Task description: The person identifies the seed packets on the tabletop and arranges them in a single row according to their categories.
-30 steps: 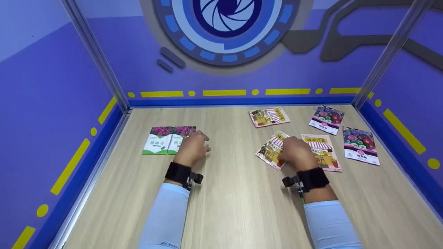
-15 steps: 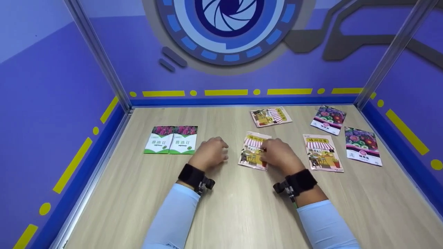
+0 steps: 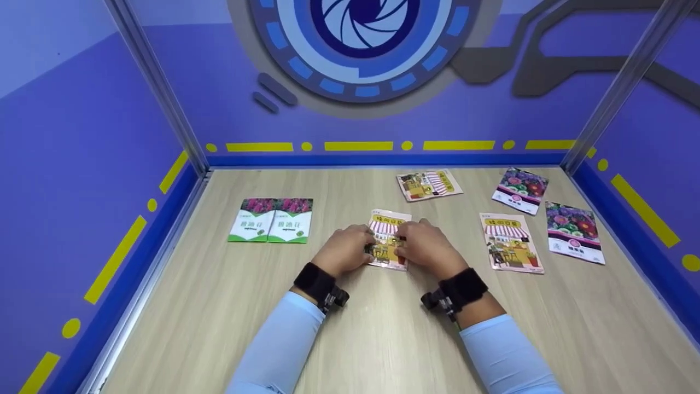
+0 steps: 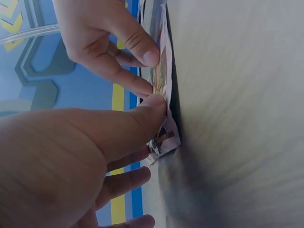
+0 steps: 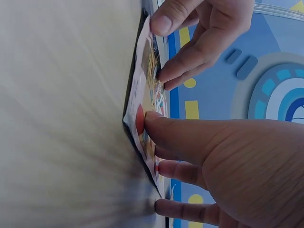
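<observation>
A pink seed packet (image 3: 389, 225) printed with a striped shop awning lies face up at mid-table, between both hands. My left hand (image 3: 342, 250) pinches its left edge; in the left wrist view the thumb overlaps the packet's near side and the other fingers spread beyond it. On the right edge, my right hand (image 3: 432, 249) holds it with thumb and fingers, the thumb tip on the printed face in the right wrist view. A matching pink packet (image 3: 511, 243) lies to the right, and another pink packet (image 3: 429, 185) lies turned sideways behind.
Two green-and-white flower packets (image 3: 290, 221) lie side by side at the left. Two purple-flower packets, a rear one (image 3: 519, 190) and a nearer one (image 3: 574, 232), lie at the right. Blue panels (image 3: 350, 123) wall the table's back and sides.
My right hand has slid the pink packet leftward from the right-hand group and turned it straight. My left hand has moved right from the green-and-white packets to the pink packet's left edge.
</observation>
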